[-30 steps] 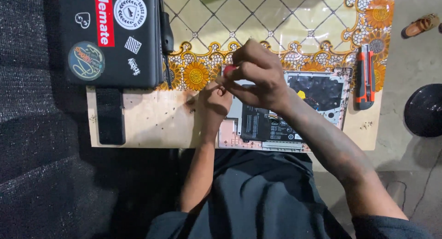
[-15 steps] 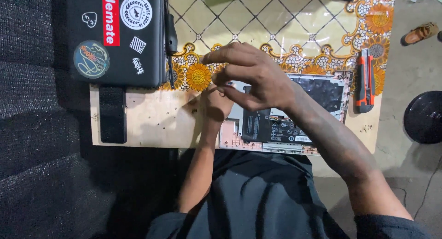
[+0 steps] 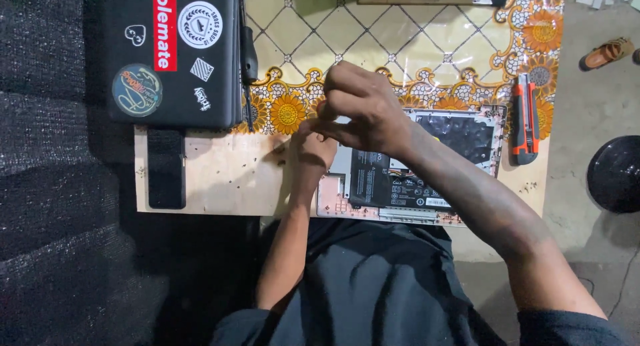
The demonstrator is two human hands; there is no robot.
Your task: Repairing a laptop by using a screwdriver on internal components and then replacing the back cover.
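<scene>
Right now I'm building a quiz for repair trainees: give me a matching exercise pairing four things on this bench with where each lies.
Things:
1. closed black laptop
2. orange utility knife
3. opened laptop base
4. black rectangular pad

Places:
A. right edge of the bench
B. under both hands
C. far left corner, stickers on its lid
D. on the pale board, just below the closed laptop

Pairs: 1-C, 2-A, 3-B, 4-D
</scene>
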